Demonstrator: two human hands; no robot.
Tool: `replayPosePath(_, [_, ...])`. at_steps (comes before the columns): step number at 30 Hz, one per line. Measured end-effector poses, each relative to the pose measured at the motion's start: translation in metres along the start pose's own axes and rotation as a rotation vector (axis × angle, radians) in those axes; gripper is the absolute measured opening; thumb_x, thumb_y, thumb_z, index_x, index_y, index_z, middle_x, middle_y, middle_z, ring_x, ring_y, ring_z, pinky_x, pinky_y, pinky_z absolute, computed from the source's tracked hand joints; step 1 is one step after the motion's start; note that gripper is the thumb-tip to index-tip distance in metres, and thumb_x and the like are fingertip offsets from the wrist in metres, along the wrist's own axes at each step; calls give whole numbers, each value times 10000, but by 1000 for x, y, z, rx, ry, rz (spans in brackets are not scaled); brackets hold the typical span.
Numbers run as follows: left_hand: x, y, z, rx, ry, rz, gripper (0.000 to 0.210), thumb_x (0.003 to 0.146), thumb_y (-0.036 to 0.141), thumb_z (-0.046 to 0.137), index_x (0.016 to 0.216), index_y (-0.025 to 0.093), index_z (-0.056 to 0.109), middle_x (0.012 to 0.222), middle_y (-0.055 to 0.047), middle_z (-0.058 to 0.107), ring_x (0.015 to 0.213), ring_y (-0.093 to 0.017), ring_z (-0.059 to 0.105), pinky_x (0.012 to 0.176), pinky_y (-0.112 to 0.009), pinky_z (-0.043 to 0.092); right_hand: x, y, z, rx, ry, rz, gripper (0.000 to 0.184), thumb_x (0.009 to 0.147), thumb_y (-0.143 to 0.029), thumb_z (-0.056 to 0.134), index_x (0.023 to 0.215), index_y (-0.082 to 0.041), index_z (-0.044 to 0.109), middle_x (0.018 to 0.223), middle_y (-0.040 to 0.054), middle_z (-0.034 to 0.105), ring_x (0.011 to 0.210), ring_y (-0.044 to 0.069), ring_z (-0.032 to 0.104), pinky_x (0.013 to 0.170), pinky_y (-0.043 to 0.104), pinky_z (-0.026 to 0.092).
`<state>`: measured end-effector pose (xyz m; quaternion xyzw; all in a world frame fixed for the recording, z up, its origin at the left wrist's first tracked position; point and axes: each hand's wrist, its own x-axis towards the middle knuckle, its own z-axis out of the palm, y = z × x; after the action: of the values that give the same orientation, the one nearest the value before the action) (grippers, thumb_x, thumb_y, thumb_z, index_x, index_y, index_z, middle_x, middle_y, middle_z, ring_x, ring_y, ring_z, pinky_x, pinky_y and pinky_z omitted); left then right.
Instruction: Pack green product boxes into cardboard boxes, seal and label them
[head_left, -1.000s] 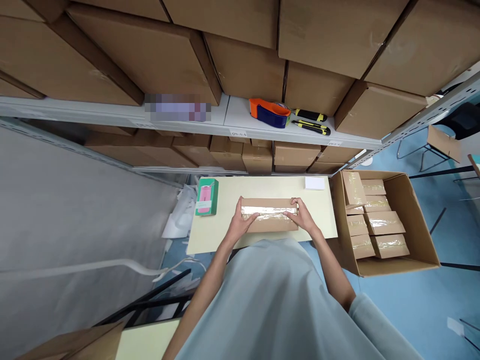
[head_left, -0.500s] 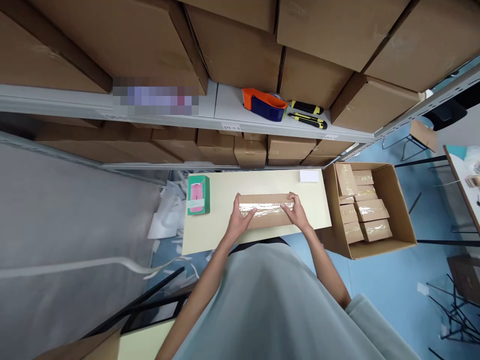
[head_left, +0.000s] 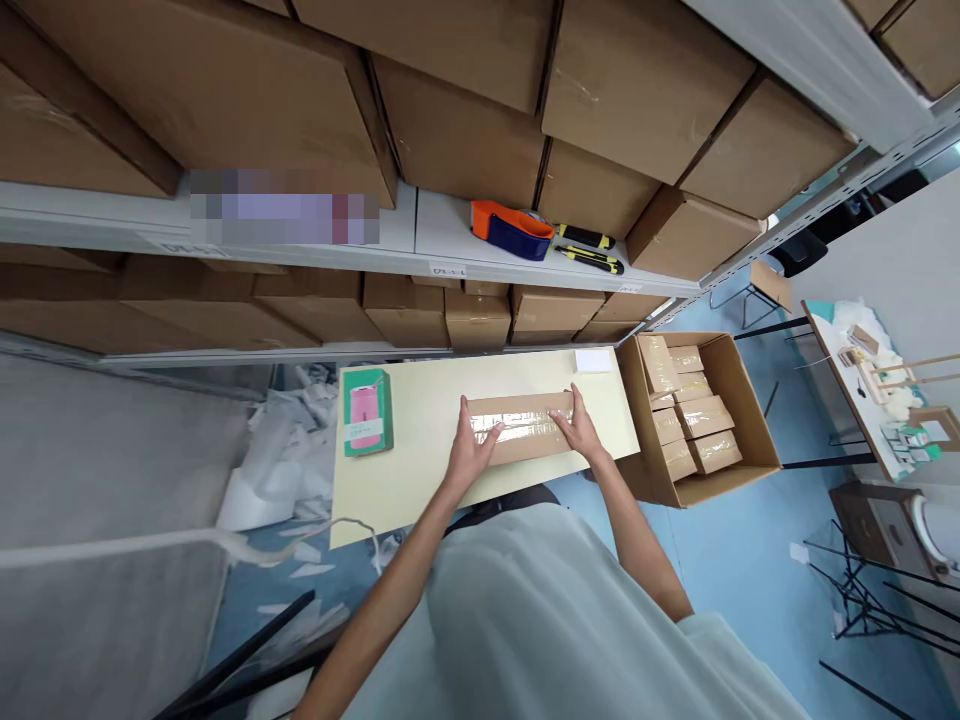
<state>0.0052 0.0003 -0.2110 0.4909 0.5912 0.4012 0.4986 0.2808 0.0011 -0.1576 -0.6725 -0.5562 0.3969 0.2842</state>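
Note:
A long, flat cardboard box [head_left: 517,445] with clear tape along its top is held between both hands, over the pale yellow table [head_left: 420,480]. My left hand [head_left: 470,450] grips its left end, the thumb lying on the tape. At the right end my right hand [head_left: 579,425] holds it the same way, thumb on top and fingers round the far edge. Left of the box on the table lies a green box with a pink front [head_left: 367,412]. A small white box or card stack [head_left: 593,361] sits near the table's back right edge.
To the right stands a large open carton [head_left: 757,455] with several taped boxes inside. Behind the table, a grey shelf [head_left: 442,225] bears big cartons, an orange and blue tape dispenser [head_left: 512,230] and yellow-black cutters [head_left: 589,258]. White plastic wrap [head_left: 281,450] lies heaped at the left.
The view has turned toward the right, so the scene sits further left and more of the right side shows. Both hands keep the same hold on the taped box.

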Motion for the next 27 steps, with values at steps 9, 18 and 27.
replayPosePath(9, [-7, 1, 9, 11, 13, 35, 1074, 995, 648, 702, 1819, 244, 145, 1873, -192, 246, 1757, -346, 202, 1420, -543, 208, 0, 9, -1, -8, 50, -38, 858, 1053, -696, 561, 1737, -226, 343, 1773, 175, 455, 1637, 346, 473, 1350, 542, 390])
replayPosePath(18, [-2, 1, 2, -11, 15, 9, 1049, 980, 655, 718, 1805, 266, 203, 1835, -185, 340, 1710, -343, 343, 1392, -538, 287, -2, 12, 17, 42, 115, -48, 806, 1054, -664, 547, 1703, -221, 367, 1717, 186, 508, 1604, 348, 505, 1342, 547, 403])
replayPosePath(27, [-7, -8, -24, 39, 27, -47, 1007, 958, 705, 728, 1779, 295, 314, 1776, -158, 459, 1673, -346, 415, 1387, -544, 306, -18, 10, 39, 81, 118, -1, 809, 1072, -693, 530, 1731, -259, 350, 1729, 165, 505, 1593, 354, 524, 1322, 548, 441])
